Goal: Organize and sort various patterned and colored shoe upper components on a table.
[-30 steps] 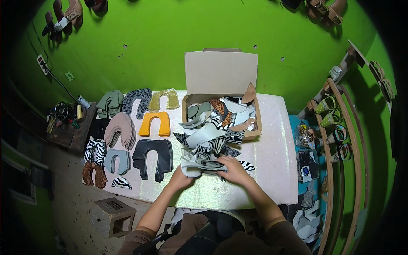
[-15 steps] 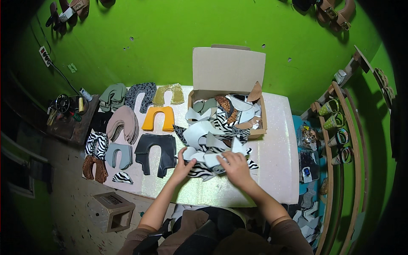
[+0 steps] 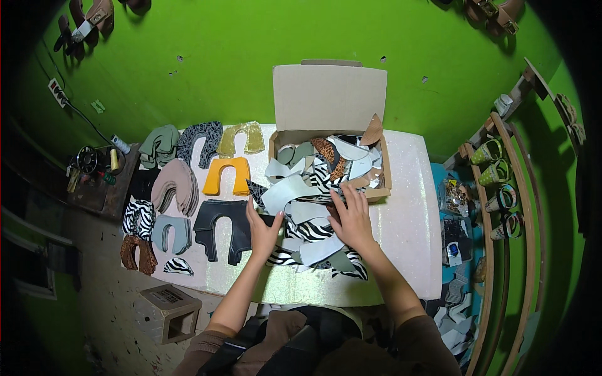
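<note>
A loose heap of cut shoe-material pieces (image 3: pixel 307 232), zebra-striped, white, grey-green and black, lies on the pale glittery table sheet. My left hand (image 3: pixel 264 230) is at the heap's left side, its fingers stretched out and its thumb apart. Across from it, my right hand (image 3: pixel 353 219) rests at the heap's right edge with fingers spread. Neither hand visibly grips a piece. Right behind the heap stands an open cardboard box (image 3: pixel 330 99), lid up, full of similar scraps in leopard, zebra, white and green. Some heap pieces overlap the box's front edge.
Stacks of U-shaped pieces fill the table's left: black (image 3: pixel 219 220), orange (image 3: pixel 227 177), gold (image 3: pixel 242 136), beige (image 3: pixel 175 185), grey (image 3: pixel 171 233) and leopard (image 3: pixel 138 254). A wooden rack with sandals (image 3: pixel 501 199) stands right. A wooden stool (image 3: pixel 168 313) is below left.
Both hands have moved up and apart along the heap. Pieces formerly between them now lie spread toward me, with white and zebra scraps at the near edge. The view has shifted slightly.
</note>
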Demonstrator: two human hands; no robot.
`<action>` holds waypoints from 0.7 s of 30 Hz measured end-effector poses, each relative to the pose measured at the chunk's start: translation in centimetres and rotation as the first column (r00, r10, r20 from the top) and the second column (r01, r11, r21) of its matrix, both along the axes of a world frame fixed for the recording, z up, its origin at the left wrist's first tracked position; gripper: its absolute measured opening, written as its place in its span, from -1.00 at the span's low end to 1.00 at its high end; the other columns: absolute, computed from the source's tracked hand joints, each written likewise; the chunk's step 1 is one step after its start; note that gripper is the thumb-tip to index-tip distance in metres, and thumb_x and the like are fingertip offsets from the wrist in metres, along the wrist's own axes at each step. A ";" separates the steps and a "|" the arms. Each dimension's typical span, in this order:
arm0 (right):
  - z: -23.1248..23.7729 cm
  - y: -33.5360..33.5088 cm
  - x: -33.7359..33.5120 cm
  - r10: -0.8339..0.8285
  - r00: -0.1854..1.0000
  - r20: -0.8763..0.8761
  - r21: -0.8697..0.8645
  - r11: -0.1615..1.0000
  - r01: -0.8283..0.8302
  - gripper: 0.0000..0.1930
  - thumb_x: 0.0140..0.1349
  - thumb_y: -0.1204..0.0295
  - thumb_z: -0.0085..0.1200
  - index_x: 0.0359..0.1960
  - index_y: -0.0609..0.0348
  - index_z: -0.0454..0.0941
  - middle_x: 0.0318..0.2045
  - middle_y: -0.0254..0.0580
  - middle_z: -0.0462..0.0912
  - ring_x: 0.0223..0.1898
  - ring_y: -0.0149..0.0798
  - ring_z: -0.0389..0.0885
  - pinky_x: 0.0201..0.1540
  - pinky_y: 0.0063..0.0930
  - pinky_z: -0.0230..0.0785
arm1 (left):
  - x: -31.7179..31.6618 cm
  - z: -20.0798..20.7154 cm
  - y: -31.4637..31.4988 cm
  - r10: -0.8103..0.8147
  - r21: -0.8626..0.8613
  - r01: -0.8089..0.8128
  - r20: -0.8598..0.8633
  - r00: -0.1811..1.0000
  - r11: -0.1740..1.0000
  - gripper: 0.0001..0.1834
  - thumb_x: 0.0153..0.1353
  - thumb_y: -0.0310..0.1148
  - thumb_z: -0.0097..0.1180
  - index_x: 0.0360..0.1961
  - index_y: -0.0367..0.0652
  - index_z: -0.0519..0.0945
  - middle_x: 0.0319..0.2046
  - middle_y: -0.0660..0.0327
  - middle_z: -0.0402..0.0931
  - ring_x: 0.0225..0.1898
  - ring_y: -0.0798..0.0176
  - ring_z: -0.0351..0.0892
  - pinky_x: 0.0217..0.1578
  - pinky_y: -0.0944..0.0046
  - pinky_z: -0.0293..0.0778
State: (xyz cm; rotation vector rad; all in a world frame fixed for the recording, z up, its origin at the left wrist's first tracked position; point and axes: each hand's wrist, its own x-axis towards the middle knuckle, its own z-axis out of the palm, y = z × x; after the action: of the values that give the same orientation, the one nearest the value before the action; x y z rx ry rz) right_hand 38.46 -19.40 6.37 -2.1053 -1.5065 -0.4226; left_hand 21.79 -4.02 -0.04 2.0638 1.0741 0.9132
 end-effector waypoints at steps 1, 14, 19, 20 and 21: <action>-0.1 0.6 0.4 -0.008 1.000 -0.028 -0.043 0.999 0.007 -0.52 0.01 0.42 0.13 0.05 0.11 0.40 -0.06 -0.04 0.47 0.09 -0.09 0.34 0.14 -0.09 0.11 | 0.5 0.0 0.6 -0.049 -0.240 0.071 0.096 0.994 0.968 -0.09 0.08 -0.17 0.19 0.28 -0.29 -0.09 0.16 -0.24 0.09 0.17 -0.12 0.18 0.16 0.14 0.13; -3.2 -3.0 -1.6 0.326 0.890 -0.317 -0.009 0.938 -0.347 -0.74 -0.02 0.51 -0.02 -0.24 0.16 0.56 -0.27 -0.24 0.62 -0.22 -0.28 0.54 -0.15 -0.38 0.29 | -4.2 -0.3 -2.9 -0.504 0.046 0.507 -0.059 0.862 0.861 -0.62 -0.10 -0.42 0.21 -0.17 -0.18 0.51 -0.13 0.13 0.50 -0.02 0.08 0.44 0.01 0.17 0.30; -0.1 -4.3 -1.3 0.241 0.804 -0.544 0.053 0.966 -0.254 -0.55 0.07 0.27 0.03 0.02 0.13 0.45 0.02 -0.11 0.48 0.11 -0.10 0.36 0.17 -0.20 0.13 | -5.1 0.6 -3.6 -0.665 0.060 0.739 -0.391 0.636 0.671 -0.39 -0.13 -0.25 0.17 0.08 0.07 0.45 0.20 0.10 0.21 0.23 -0.10 0.12 0.20 -0.16 0.03; 0.6 -4.3 -1.7 0.211 0.828 -0.520 0.078 0.977 -0.200 -0.48 0.08 0.17 0.07 0.08 0.10 0.40 0.10 -0.10 0.41 0.16 -0.07 0.30 0.20 -0.18 0.09 | -4.9 0.6 -3.9 -0.667 0.060 0.741 -0.391 0.634 0.669 -0.39 -0.13 -0.25 0.17 0.08 0.07 0.45 0.20 0.10 0.21 0.23 -0.10 0.12 0.20 -0.16 0.03; 0.5 -4.6 -2.0 0.242 0.880 -0.409 0.000 0.964 -0.265 -0.33 0.03 0.00 0.10 0.15 0.05 0.33 0.17 -0.11 0.31 0.22 -0.02 0.21 0.22 -0.07 0.03 | -4.7 0.6 -4.4 -0.660 0.078 0.763 -0.449 0.602 0.642 -0.36 -0.11 -0.23 0.16 0.12 0.10 0.40 0.23 0.12 0.16 0.25 -0.10 0.06 0.20 -0.22 0.00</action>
State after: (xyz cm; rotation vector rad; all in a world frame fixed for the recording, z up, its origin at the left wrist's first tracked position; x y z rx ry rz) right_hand 36.47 -23.97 6.83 -1.8503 -1.5208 0.1523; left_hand 17.10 -8.40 0.52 2.6501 0.1681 0.2251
